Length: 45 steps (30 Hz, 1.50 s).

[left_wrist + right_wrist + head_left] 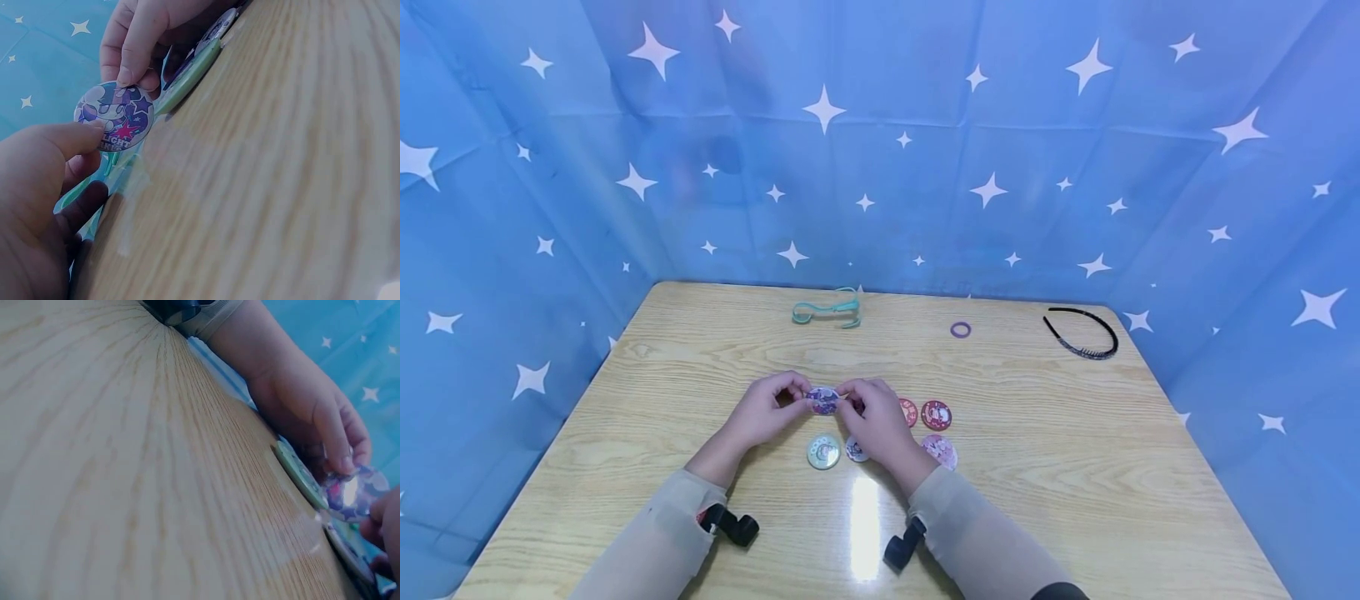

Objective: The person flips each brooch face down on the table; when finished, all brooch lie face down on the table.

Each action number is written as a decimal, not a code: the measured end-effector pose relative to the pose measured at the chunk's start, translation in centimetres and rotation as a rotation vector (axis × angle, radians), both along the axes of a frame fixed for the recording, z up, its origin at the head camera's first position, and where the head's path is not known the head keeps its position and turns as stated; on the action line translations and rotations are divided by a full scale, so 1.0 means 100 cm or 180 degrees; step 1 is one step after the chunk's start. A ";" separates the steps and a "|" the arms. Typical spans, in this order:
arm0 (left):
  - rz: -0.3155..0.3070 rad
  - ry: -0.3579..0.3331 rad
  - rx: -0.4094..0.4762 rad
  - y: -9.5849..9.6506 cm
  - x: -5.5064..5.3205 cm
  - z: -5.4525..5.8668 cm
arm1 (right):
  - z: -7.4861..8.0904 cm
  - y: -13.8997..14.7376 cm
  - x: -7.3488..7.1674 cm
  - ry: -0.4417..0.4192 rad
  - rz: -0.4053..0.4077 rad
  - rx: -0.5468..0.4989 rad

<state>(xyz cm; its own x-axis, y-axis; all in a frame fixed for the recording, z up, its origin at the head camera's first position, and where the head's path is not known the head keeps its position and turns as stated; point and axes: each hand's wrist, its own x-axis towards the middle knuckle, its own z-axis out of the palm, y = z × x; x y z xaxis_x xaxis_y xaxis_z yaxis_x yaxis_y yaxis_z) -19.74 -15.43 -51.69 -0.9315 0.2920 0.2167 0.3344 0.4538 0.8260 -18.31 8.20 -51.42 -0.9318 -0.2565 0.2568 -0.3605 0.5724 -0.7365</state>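
Both hands pinch one round purple badge (pixel 823 401) with a cartoon character on it, just above the table. My left hand (pixel 769 410) holds its left edge between thumb and fingers, and my right hand (pixel 880 423) its right edge. In the left wrist view the badge (pixel 114 117) shows stars and lettering, tilted to face the camera. A pale green badge (pixel 823 452) lies in front of the hands. Beside it a white and purple badge (pixel 856 450) is partly covered by the right hand.
Right of the right hand lie a red badge (pixel 937 415), an orange-red one (pixel 909 412) and a pink one (pixel 940 452). Farther back are a teal strap-like item (pixel 831 309), a purple ring (pixel 960 330) and a black headband (pixel 1094 353). A starry blue curtain (pixel 895 167) hangs behind the table.
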 end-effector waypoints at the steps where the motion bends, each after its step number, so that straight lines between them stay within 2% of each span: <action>1: 0.0002 -0.0002 0.0003 0.000 0.000 0.000 | 0.000 0.000 0.000 0.0005 -0.0001 -0.0008; 12: -0.0134 0.0169 0.0012 0.000 0.000 -0.002 | -0.002 0.000 0.000 0.0175 0.0031 0.0046; 18: -0.0167 0.0253 -0.0066 -0.001 -0.001 -0.001 | -0.005 0.001 -0.003 0.0360 0.0101 0.0263; 27: -0.0356 0.0408 -0.0208 -0.002 -0.002 -0.001 | -0.006 0.001 -0.003 0.0326 0.0190 0.0378; 32: -0.0374 0.0494 -0.0336 -0.002 -0.002 -0.001 | -0.006 0.001 -0.003 0.0497 0.0253 0.0647; 35: -0.0364 0.0476 -0.0384 -0.002 -0.002 -0.001 | -0.006 0.002 -0.003 0.0533 0.0272 0.0786; 40: -0.0348 0.0413 -0.0429 -0.001 -0.002 0.000 | -0.005 0.001 -0.002 0.0530 0.0240 0.0823; 45: -0.0307 0.0368 -0.0467 -0.002 -0.002 -0.001 | -0.004 0.001 0.000 0.0686 0.0199 0.0890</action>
<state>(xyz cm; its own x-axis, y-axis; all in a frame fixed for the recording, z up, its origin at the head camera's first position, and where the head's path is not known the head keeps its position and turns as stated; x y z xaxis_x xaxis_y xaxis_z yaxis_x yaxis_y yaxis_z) -19.92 -15.60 -51.75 -0.8691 0.4151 0.2689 0.4708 0.5277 0.7070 -18.32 8.34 -51.80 -0.8442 -0.3994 0.3576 -0.5312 0.7129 -0.4578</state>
